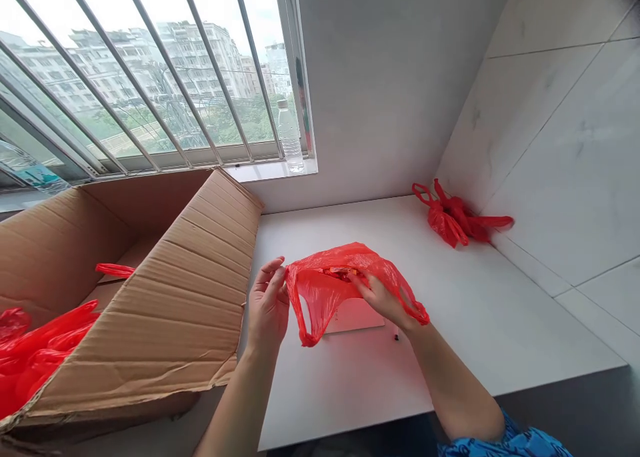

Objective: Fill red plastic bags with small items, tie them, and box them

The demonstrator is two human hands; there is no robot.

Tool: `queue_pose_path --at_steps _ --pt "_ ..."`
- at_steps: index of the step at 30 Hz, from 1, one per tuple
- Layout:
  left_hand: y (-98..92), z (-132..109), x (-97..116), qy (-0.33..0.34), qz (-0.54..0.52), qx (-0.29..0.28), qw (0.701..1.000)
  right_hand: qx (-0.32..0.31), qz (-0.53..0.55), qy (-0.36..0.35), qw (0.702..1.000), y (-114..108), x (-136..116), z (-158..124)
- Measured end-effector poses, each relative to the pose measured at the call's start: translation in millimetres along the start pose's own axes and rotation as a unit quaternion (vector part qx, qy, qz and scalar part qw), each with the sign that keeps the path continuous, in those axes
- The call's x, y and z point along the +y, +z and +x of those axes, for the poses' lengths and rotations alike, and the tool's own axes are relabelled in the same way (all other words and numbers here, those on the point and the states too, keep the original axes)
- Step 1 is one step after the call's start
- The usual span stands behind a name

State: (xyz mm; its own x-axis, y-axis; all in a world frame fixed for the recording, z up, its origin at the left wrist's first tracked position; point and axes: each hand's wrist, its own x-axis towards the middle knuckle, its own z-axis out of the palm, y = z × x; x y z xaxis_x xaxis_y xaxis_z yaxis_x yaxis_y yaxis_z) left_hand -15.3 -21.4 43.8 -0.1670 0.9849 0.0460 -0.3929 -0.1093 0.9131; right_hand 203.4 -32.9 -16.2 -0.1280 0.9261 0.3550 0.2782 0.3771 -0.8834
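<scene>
A thin red plastic bag [325, 304] hangs by its left side from my left hand [269, 304], whose thumb and fingers pinch its edge near a loop handle. Its mouth gapes toward me. My right hand [377, 297] reaches into that mouth, with the fingertips hidden inside, so their grip does not show. Beside those fingers, small shiny red and orange packets [345, 272] are partly visible in the bag. Below the bag, on the white table [310, 390], lies a pale flat booklet or sheet [357, 318], partly covered by the bag.
To the left stands a large open cardboard box [190, 290] holding several red plastic bags [50, 347]. Knotted red bags [453, 217] lie in the back right corner. A clear bottle [290, 140] stands on the windowsill. Next to my right wrist is a dark-tipped pen-like item [397, 336].
</scene>
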Motion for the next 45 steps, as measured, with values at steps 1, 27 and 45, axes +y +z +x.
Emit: queue_pose_path --at_steps 1,27,45 --pt "-2.1 -3 2 -0.004 0.000 0.003 1.000 -0.019 0.012 -0.006 1.000 -5 -9 -2" --pt "-1.0 -32 5 0.297 0.422 -0.166 0.840 0.136 -0.210 0.006 0.968 -108 -24 -54" --pt "71.0 25 -2 -0.071 0.132 -0.218 0.964 -0.013 -0.014 -0.115 0.993 -10 -60 56"
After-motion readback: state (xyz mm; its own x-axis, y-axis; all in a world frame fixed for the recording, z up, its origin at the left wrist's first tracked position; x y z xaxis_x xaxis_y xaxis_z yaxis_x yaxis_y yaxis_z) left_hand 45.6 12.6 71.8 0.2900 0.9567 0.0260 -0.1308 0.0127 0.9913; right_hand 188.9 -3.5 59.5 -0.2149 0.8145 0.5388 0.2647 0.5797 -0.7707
